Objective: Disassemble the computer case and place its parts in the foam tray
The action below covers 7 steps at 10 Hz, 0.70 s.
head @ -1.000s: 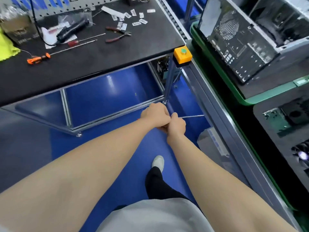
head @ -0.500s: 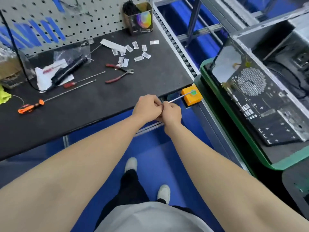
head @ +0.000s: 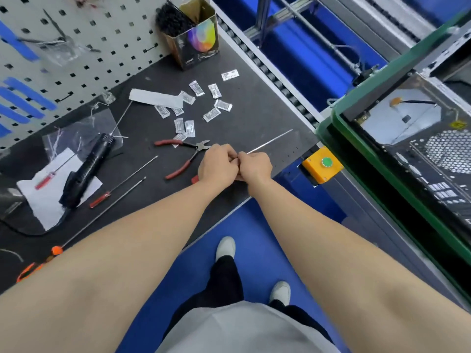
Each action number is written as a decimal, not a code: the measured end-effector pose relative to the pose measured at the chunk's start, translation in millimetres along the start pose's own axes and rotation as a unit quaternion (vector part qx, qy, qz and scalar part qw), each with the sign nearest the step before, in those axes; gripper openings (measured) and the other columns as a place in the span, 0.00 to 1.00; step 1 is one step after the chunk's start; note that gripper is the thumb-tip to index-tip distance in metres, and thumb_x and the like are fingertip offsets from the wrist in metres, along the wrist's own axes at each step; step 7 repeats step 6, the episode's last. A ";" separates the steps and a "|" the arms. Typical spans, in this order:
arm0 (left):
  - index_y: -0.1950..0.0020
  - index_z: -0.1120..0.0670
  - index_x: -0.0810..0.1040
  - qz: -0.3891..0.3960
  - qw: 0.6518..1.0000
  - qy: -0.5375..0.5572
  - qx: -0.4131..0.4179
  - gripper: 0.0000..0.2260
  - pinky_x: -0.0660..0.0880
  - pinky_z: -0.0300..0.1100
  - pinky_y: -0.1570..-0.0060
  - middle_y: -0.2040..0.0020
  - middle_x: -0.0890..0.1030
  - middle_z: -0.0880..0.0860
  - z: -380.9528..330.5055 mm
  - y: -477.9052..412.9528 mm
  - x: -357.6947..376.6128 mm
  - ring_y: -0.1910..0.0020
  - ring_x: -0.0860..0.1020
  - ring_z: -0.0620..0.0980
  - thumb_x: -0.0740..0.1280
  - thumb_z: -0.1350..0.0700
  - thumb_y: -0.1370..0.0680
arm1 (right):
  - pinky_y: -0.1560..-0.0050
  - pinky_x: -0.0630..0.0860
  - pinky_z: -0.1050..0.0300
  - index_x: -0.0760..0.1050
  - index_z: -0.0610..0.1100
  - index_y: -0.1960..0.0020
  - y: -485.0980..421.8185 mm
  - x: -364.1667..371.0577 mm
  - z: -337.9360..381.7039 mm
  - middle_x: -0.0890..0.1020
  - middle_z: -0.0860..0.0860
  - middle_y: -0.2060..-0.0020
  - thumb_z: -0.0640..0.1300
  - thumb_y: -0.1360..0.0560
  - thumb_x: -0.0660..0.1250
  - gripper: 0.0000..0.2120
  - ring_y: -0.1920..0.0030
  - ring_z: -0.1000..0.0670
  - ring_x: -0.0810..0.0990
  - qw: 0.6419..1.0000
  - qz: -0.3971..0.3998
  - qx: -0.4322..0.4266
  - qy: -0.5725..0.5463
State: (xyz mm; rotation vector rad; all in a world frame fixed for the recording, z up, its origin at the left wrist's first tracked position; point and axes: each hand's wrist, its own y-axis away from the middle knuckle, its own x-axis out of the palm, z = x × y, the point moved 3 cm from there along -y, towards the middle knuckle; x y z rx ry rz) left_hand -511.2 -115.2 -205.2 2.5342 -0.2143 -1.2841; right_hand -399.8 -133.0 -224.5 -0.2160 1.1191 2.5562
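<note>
My left hand (head: 218, 164) and my right hand (head: 254, 166) meet knuckle to knuckle over the front edge of the black workbench (head: 254, 115). Together they grip a long thin screwdriver (head: 270, 140). Its steel shaft points up and to the right from my right hand, and a bit of red handle shows under my left hand. The open computer case (head: 420, 138) lies on its side in a green tray (head: 339, 118) at the right, well apart from both hands. No foam tray shows in this view.
Red-handled pliers (head: 178, 159), two red screwdrivers (head: 117, 184), a black electric driver (head: 89, 164) and several small white packets (head: 211, 114) lie on the bench. A tin of black cable ties (head: 193, 42) stands at the back. A yellow button box (head: 322, 164) sits between bench and tray.
Both hands have risen with the screwdriver from below the bench frame to above the bench top, staying pressed together. The view has tilted up toward the pegboard.
</note>
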 end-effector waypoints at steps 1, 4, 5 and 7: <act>0.53 0.48 0.82 -0.002 0.999 -0.018 0.029 0.04 0.76 0.51 0.47 0.51 0.79 0.50 10.5 -6.6 0.3 0.51 0.79 0.53 0.69 0.50 0.22 | 0.47 0.85 0.42 0.84 0.34 0.51 -0.4 6.1 0.6 0.87 0.40 0.56 0.43 0.21 0.67 0.12 0.53 0.40 0.87 0.999 -0.017 -0.008 0.042; 0.51 0.48 0.78 -0.021 0.996 -0.025 0.077 0.04 0.74 0.52 0.43 0.51 0.79 0.49 10.8 -10.2 -2.9 0.50 0.79 0.51 0.69 0.50 0.24 | 0.47 0.84 0.46 0.84 0.36 0.53 8.3 4.0 1.1 0.87 0.44 0.60 0.51 0.18 0.67 0.18 0.56 0.45 0.87 0.994 -0.043 -0.050 0.083; 0.50 0.48 0.78 -0.031 0.994 -0.041 0.093 0.05 0.73 0.51 0.40 0.50 0.79 0.49 4.3 -4.4 -5.1 0.48 0.78 0.52 0.69 0.51 0.25 | 0.48 0.85 0.44 0.84 0.39 0.52 17.7 -1.6 -4.7 0.87 0.46 0.59 0.50 0.18 0.66 0.15 0.57 0.46 0.88 0.997 -0.023 -0.059 0.052; 0.48 0.48 0.79 -0.064 0.987 -0.072 0.131 0.06 0.68 0.47 0.38 0.48 0.79 0.50 -6.8 2.1 -1.0 0.44 0.75 0.54 0.68 0.52 0.24 | 0.45 0.84 0.43 0.80 0.45 0.49 24.0 -10.6 -6.8 0.87 0.48 0.54 0.52 0.18 0.67 0.11 0.53 0.46 0.87 0.998 -0.018 -0.058 0.011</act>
